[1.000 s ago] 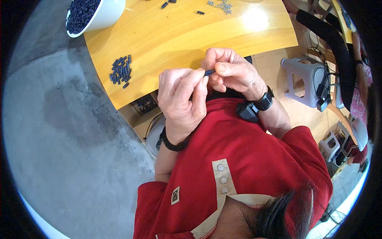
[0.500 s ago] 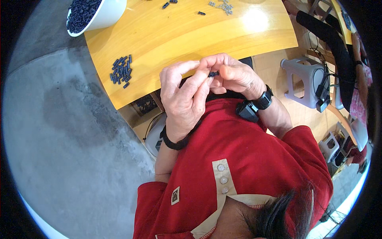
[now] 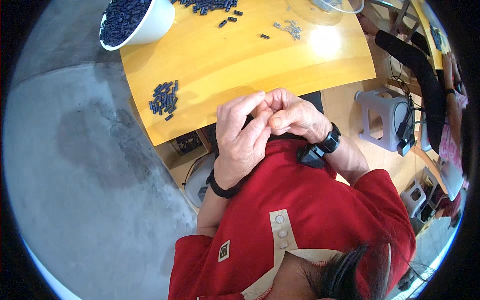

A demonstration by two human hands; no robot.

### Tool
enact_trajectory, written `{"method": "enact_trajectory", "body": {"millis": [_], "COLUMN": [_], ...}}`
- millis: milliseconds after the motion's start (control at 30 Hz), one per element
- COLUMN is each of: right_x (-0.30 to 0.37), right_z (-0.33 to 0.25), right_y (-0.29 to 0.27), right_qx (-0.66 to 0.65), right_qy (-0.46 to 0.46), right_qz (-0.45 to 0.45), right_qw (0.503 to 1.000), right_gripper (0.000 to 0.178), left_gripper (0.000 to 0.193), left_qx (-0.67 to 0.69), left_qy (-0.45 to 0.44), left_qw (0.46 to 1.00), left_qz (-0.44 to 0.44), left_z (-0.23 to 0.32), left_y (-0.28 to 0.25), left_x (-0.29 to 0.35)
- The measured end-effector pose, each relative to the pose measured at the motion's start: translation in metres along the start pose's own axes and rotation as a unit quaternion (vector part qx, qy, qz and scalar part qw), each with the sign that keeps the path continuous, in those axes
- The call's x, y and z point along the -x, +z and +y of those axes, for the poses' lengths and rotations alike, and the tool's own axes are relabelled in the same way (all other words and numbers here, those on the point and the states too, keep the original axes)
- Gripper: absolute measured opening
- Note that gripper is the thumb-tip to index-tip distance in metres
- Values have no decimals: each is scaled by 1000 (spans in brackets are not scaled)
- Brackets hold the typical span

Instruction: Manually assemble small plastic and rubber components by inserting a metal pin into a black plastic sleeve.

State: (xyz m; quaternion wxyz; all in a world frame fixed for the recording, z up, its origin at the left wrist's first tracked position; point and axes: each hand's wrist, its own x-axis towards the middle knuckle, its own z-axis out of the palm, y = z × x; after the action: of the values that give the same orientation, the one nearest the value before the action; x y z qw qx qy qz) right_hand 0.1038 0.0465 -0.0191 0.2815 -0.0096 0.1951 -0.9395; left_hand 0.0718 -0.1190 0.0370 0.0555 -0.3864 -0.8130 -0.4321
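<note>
Above my lap, just off the table's front edge, my left hand (image 3: 239, 131) and my right hand (image 3: 299, 116) meet at the fingertips. Fingers and thumb of each are closed in a pinch. Whatever sits between them is hidden by the fingers now. To the left on the table, a small pile of short black plastic parts (image 3: 164, 98) lies beside the edge. Farther back are more of these black parts (image 3: 210, 5), with a single black part (image 3: 265, 36) apart from them. Near that one is a scatter of small clear or silvery pieces (image 3: 293, 30).
A white tub (image 3: 159, 22) full of small black parts stands at the table's (image 3: 230, 65) back left corner. A clear round container (image 3: 320, 11) is at the back right. On the right are a plastic stool (image 3: 375, 120), hanging cables and another person's arm (image 3: 450, 75).
The view has shifted, so the table and its things sit lower and farther right. The small black part that showed between my fingertips is now covered by them. My hands stay together.
</note>
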Motion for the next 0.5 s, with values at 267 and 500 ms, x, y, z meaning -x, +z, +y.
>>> {"method": "enact_trajectory", "body": {"millis": [267,500], "right_x": [-7,-7], "right_z": [6,-7], "right_y": [4,14], "right_qx": [-2,127], "right_qy": [-6,11], "right_qz": [-1,83], "right_qw": [1000,988], "right_gripper": [24,33], "left_gripper": [22,18], "left_qx": [49,-28], "left_qy": [-2,-100], "left_qw": [998,988], "left_qz": [31,114], "left_z": [-4,-18], "left_y": [0,-17], "left_x": [0,11]}}
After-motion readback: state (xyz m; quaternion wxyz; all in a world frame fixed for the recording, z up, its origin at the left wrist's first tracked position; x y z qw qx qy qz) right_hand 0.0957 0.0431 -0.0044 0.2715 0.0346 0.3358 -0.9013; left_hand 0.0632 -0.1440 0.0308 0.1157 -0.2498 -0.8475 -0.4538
